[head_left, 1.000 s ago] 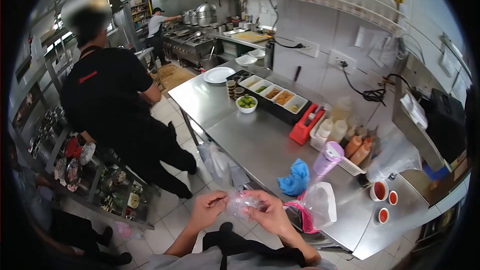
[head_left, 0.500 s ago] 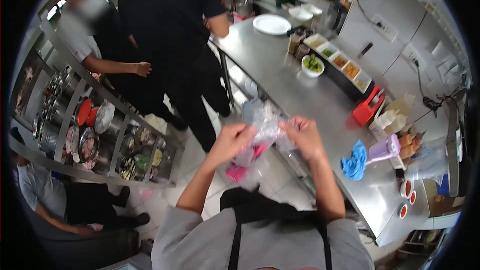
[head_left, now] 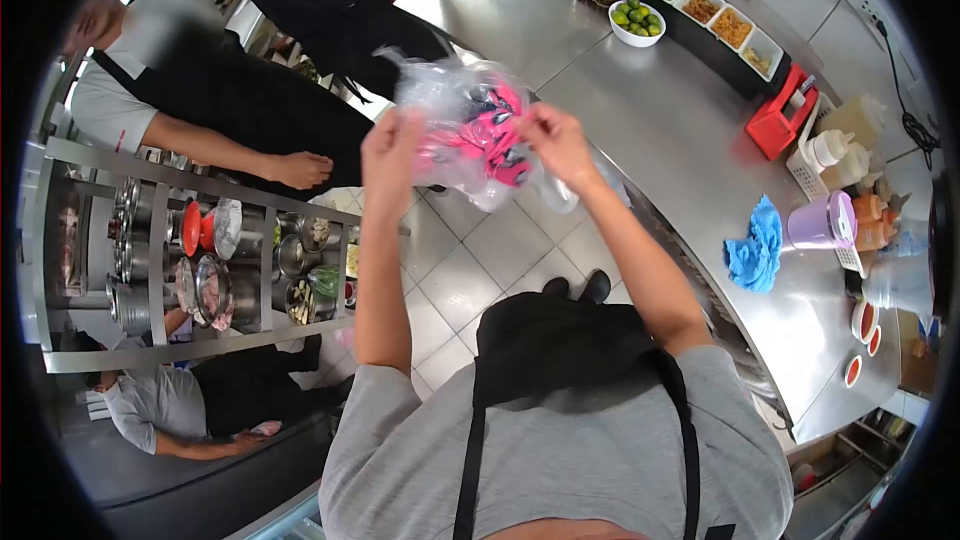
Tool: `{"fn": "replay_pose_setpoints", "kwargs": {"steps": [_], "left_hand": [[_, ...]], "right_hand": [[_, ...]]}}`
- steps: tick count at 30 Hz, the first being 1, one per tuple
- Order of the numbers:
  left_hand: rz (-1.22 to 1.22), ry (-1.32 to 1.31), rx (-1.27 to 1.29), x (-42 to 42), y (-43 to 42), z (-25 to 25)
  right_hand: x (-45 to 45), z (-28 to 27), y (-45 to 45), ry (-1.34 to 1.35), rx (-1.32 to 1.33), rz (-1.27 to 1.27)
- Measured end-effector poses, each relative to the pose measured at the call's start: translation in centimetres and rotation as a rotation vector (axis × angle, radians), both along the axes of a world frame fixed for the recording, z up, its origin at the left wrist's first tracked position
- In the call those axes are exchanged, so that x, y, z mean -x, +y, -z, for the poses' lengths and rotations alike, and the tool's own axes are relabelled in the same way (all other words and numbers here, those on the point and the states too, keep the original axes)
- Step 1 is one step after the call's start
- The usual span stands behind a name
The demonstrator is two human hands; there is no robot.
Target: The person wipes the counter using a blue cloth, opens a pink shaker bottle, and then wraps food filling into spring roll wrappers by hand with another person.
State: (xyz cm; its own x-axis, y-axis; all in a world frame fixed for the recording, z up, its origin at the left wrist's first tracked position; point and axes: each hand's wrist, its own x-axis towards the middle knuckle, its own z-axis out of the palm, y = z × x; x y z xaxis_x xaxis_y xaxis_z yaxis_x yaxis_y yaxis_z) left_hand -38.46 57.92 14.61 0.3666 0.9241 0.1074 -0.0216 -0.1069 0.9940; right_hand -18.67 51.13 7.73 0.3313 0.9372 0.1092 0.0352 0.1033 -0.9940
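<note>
A clear plastic bag (head_left: 440, 90) with bright pink and dark contents hangs in front of me, above the tiled floor and beside the steel counter. My left hand (head_left: 393, 152) is closed on the bag's left side. My right hand (head_left: 560, 145) pinches its right side, thumb against fingers. What the pink and dark things inside are, I cannot make out. The bag is crumpled, with a loose flap of plastic by my right wrist.
Along the steel counter (head_left: 640, 155) are a bowl of limes (head_left: 637, 22), a condiment tray (head_left: 700, 8), a red holder (head_left: 780, 120), a blue cloth (head_left: 755, 245) and a lilac pitcher (head_left: 822, 222). Shelves with pots (head_left: 205, 352) stand left. Several co-workers are nearby.
Both hands and the bag have risen, away from my body. The bag is spread wider, showing more of its pink contents. My view has shifted, and the co-worker in black stands farther up in it.
</note>
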Motion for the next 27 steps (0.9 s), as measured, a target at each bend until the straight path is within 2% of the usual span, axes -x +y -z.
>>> {"fn": "replay_pose_setpoints", "kwargs": {"steps": [3,6,9,10,12,14,15,17,18,20,23,24,25,26,27], "left_hand": [[-0.163,-0.145,0.040,0.6,1.0,0.9],[-0.147,0.135,-0.117,-0.3,0.5,2.8],[-0.113,0.045,-0.015,-2.0,-0.4,3.0],[-0.096,0.006,-0.007,-2.7,-1.0,2.6],[-0.091,-0.022,-0.006,-5.4,-2.9,1.3],[-0.018,-0.064,-0.025,-7.4,-4.1,1.0],[0.019,-0.011,-0.112,-8.2,-4.4,0.9],[-0.051,-0.071,-0.109,-8.9,-4.0,1.8],[-0.103,-0.130,-0.062,-9.7,-4.6,1.0],[-0.068,-0.071,0.011,-9.5,-5.1,2.8],[-0.016,-0.062,0.136,-12.4,-8.5,3.1],[0.190,-0.116,0.017,-13.2,-9.7,4.5],[0.317,-0.108,0.119,-14.7,-11.1,4.6],[0.399,0.028,0.056,-15.8,-12.3,5.1],[0.496,-0.138,0.034,-17.4,-14.2,3.0]], "right_hand": [[-3.7,1.9,0.8,-0.081,0.063,0.088],[-5.9,2.1,1.0,0.110,0.221,0.066],[-5.9,0.6,-0.2,-0.105,-0.039,0.420],[-5.0,-0.7,-1.3,0.074,-0.258,0.394],[-1.6,-0.1,-2.9,0.253,-0.611,0.110],[0.2,2.8,-2.5,0.281,-0.304,-0.149],[0.2,3.9,-2.6,0.192,-0.243,-0.182],[-0.6,5.6,-2.4,0.008,-0.135,-0.246],[-1.2,6.3,-2.2,0.059,0.044,-0.402],[-2.1,8.0,-2.7,0.163,0.426,-0.709],[-2.1,10.9,-2.2,0.049,0.429,-1.141],[-1.8,11.4,-2.3,0.044,0.435,-1.218],[-1.7,11.3,-2.8,0.036,0.444,-1.264],[-1.5,11.3,-3.2,0.033,0.447,-1.294],[-1.8,11.0,-3.7,0.034,0.452,-1.303]]}}
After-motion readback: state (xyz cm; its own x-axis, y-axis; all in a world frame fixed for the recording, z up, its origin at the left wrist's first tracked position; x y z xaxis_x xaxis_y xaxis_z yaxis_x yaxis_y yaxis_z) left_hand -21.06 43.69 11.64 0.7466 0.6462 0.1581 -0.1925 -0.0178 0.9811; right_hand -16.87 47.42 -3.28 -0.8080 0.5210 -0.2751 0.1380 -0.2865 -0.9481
